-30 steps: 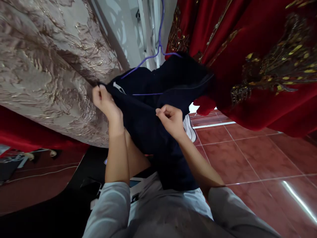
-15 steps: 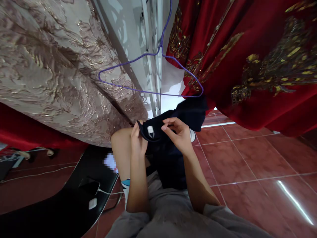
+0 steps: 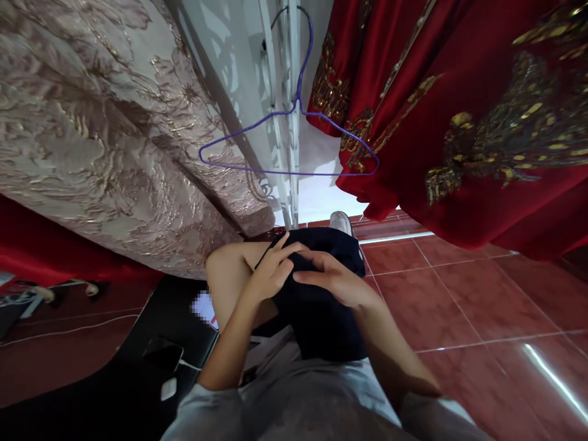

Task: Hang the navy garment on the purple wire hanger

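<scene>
Two hands are working on one dark navy garment, which is lying bunched over the person's raised knee, so the lap is serving as its support.

Item 1, navy garment: draping down from the knee toward the grey clothing at the waist; no part of it is hanging from anything above.

Item 2, left hand: resting on the garment's upper left edge, fingers half curled and pressing the cloth to the knee; whether it is pinching a fold I cannot tell.

Item 3, right hand: lying nearly flat on top of the garment just right of the left hand, fingers stretched out and loosely spread, palm down, gripping nothing.

Item 4, purple wire hanger: hanging bare above the garment, well apart from it.

Item 5, red gold-embroidered drape: hanging above and right of the garment.

Item 6, beige brocade fabric: sloping above and left.

Item 7, red floor tiles: spreading right of the garment.
</scene>
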Demonstrator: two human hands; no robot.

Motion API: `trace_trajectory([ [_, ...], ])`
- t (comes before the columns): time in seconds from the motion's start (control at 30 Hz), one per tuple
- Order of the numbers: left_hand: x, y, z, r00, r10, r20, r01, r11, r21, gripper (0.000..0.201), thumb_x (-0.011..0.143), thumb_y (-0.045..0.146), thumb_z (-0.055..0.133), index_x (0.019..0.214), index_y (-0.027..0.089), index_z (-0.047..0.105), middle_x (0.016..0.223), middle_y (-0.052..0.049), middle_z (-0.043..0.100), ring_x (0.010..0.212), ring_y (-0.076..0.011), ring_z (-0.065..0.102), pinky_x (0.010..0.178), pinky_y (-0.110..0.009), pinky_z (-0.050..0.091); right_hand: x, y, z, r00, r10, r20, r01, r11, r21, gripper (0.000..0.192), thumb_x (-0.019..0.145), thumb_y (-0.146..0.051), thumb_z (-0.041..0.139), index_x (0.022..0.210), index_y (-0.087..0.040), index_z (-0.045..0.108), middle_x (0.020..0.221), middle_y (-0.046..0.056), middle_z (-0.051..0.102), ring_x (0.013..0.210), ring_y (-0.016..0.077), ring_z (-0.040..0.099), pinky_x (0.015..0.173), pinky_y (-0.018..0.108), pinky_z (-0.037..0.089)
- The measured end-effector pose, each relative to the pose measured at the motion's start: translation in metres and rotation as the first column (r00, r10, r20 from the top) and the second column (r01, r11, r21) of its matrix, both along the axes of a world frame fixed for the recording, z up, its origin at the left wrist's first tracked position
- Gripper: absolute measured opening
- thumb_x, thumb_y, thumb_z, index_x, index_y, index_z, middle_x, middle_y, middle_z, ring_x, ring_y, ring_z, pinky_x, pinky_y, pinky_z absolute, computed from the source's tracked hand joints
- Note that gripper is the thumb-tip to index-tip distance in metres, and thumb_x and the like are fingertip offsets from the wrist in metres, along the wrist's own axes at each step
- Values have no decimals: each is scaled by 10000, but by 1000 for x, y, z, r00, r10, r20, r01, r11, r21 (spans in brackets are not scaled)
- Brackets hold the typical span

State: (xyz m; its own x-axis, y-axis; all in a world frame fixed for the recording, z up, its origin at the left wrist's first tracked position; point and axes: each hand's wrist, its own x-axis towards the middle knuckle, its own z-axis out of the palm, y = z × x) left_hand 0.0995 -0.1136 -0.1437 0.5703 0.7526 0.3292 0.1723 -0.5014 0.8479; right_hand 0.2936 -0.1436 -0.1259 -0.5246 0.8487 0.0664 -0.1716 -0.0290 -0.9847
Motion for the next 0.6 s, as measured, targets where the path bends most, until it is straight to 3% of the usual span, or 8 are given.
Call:
trace_trajectory([
  [0.13, -28, -9, -22, 941, -150, -304, 141, 989, -52, 482, 1040, 556, 527, 754, 210, 706, 707, -35, 681, 688, -220, 662, 998, -476, 556, 23, 7, 26, 988, 147, 55, -141, 986, -93, 377, 726, -205, 857, 1078, -196, 723, 1009, 41, 735, 877, 181, 684, 750, 280, 558],
  [0.23, -46, -10, -23, 886, -135, -443, 144, 990, -13, 349, 1043, 405, 561, 787, 205, 690, 822, -44, 711, 790, -220, 679, 997, -447, 530, 36, 19, 50, 988, -61, 141, 36, 984, 175, 346, 694, -49, 717, 1007, -190, 674, 834, -28, 676, 688, 101, 585, 605, 214, 440],
  [0.27, -52, -6, -18, 882, -78, -465, 110, 993, 41, 336, 1050, 398, 550, 812, 201, 684, 847, -51, 711, 828, -226, 680, 1005, -445, 516, 38, 27, 57, 971, -197, 136, 144, 935, 323, 358, 681, -9, 656, 987, -195, 663, 760, -54, 628, 638, 83, 535, 591, 207, 407],
  [0.33, -64, 7, -3, 864, 82, -496, 7, 985, 175, 329, 1062, 423, 533, 871, 195, 674, 899, -69, 713, 910, -244, 677, 1013, -440, 490, 36, 48, 68, 902, -429, 51, 326, 752, 573, 432, 647, 37, 583, 992, -209, 667, 648, -88, 505, 581, 70, 454, 598, 207, 383],
  [0.4, -74, 23, 14, 819, 210, -534, -61, 957, 283, 345, 1058, 470, 534, 901, 191, 664, 930, -87, 712, 957, -262, 670, 984, -422, 481, 29, 79, 70, 844, -534, -45, 427, 620, 658, 527, 648, 37, 571, 1089, -226, 689, 620, -93, 449, 585, 86, 466, 640, 221, 424],
  [0.47, -83, 36, 26, 760, 244, -603, -71, 953, 295, 361, 1042, 504, 544, 890, 193, 649, 893, -85, 699, 902, -262, 669, 892, -387, 489, 20, 113, 63, 822, -566, -55, 470, 621, 628, 615, 690, 11, 554, 1237, -239, 680, 698, -66, 552, 695, 128, 587, 746, 266, 505],
  [0.53, -89, 41, 28, 700, 203, -685, -56, 971, 231, 338, 1010, 493, 574, 850, 200, 628, 813, -69, 675, 793, -251, 658, 779, -353, 477, 12, 144, 46, 847, -531, 19, 418, 689, 592, 629, 698, -3, 552, 1270, -227, 689, 958, -1, 703, 980, 184, 680, 949, 331, 529],
  [0.6, -97, 41, 21, 650, 141, -747, -66, 989, 130, 270, 958, 441, 618, 822, 209, 611, 782, -63, 674, 740, -243, 650, 719, -333, 457, 11, 164, 26, 877, -464, 121, 326, 763, 558, 573, 703, -15, 548, 1219, -202, 715, 1214, 50, 718, 1214, 219, 647, 1109, 370, 462],
])
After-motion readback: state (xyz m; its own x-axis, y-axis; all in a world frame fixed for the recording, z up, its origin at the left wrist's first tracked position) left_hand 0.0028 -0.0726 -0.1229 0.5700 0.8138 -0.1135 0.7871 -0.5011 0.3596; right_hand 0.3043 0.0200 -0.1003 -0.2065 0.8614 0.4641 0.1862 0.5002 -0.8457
